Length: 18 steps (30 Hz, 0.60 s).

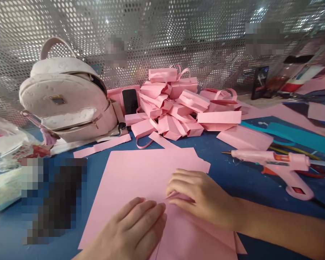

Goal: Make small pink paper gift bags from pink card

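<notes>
Pink paper sheets (130, 173) lie on the blue tabletop in front of me, the upper ones overlapping those beneath. My left hand (137, 225) rests flat on the paper, fingers stretched out side by side. Just right of it, my right hand (195, 191) has its fingers curled, pinching a raised edge of a pink sheet between thumb and fingers. Part of that sheet runs under my right forearm, which hides some of it.
A pile of folded pink paper bags (178, 104) stands at the back. Left of it are a phone (130, 102) and a white backpack (70, 97). A pink glue gun (278, 166) lies at right, near turquoise strips (300, 135). Plastic packaging (11, 144) sits far left.
</notes>
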Motion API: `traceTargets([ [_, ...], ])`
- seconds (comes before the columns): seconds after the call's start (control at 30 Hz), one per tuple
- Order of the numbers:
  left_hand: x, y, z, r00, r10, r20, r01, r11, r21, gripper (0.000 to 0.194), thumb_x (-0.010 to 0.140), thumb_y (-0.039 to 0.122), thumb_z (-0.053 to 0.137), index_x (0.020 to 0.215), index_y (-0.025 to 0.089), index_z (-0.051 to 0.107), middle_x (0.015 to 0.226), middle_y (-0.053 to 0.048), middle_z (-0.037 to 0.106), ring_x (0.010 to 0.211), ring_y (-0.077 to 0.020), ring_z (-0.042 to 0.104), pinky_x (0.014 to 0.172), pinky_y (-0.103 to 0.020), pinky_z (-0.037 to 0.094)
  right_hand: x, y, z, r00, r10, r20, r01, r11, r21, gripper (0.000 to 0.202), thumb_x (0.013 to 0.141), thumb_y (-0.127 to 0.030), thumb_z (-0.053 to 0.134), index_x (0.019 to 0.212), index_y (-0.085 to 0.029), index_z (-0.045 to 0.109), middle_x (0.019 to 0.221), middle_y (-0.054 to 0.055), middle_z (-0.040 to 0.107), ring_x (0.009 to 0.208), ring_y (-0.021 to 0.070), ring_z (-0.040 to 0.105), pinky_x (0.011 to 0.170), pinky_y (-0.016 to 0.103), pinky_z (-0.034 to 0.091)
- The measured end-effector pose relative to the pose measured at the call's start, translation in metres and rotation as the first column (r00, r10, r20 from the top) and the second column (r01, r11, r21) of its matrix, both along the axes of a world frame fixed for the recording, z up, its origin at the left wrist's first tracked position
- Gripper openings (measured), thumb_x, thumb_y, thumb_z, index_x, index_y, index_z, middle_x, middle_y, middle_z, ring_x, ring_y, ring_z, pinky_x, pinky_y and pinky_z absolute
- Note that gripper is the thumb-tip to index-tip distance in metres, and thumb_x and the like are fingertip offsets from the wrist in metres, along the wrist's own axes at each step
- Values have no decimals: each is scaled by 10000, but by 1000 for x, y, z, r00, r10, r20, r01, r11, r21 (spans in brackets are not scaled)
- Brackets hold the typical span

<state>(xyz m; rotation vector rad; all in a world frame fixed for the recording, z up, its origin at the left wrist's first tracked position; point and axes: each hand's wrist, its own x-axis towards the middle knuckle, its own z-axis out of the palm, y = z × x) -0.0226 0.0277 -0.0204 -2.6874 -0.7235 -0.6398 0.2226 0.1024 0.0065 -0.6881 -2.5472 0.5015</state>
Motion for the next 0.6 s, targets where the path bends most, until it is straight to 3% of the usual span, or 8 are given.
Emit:
traceTargets([
  [0.07, 1, -1, -8, 997, 14, 71, -15, 1000, 23, 466, 1089, 166, 257, 1206, 160, 708, 1332, -51, 672, 1171, -188, 640, 1179, -371, 385, -6, -1, 2, 994, -105, 13, 106, 980, -168, 81, 904, -225, 713, 838, -206, 671, 837, -9, 703, 808, 155, 624, 708, 264, 448],
  [0.13, 1, -2, -8, 999, 11, 40, -12, 999, 30, 478, 1096, 192, 242, 1223, 160, 701, 1343, -52, 668, 1185, -189, 634, 1193, -378, 370, -10, -1, 4, 988, -148, 34, 152, 954, -260, 108, 820, -134, 761, 797, -215, 695, 825, -31, 706, 825, 150, 634, 724, 254, 443],
  [0.3, -4, 2, 14, 987, -51, -150, 47, 998, -33, 420, 1102, 274, 310, 1277, 134, 665, 1342, -86, 668, 1199, -182, 638, 1139, -330, 451, -14, 1, 9, 976, -214, 40, 212, 892, -399, 154, 734, -83, 756, 754, -234, 736, 778, -45, 695, 768, 134, 620, 678, 238, 426],
  [0.4, -5, 3, 20, 987, -57, -152, 52, 998, -37, 438, 1105, 283, 295, 1280, 122, 663, 1328, -95, 675, 1180, -187, 654, 1129, -336, 462, -15, 0, 9, 968, -241, 67, 247, 881, -403, 188, 698, -51, 726, 727, -236, 742, 715, -48, 663, 709, 127, 587, 626, 235, 399],
  [0.6, -6, 2, 18, 986, -55, -157, 51, 998, -30, 413, 1098, 218, 301, 1289, 120, 655, 1353, -94, 659, 1195, -191, 644, 1152, -350, 430, -16, -7, 7, 982, -191, -10, 182, 951, -250, 196, 718, -11, 693, 714, -207, 694, 714, -46, 649, 725, 122, 568, 640, 234, 380],
])
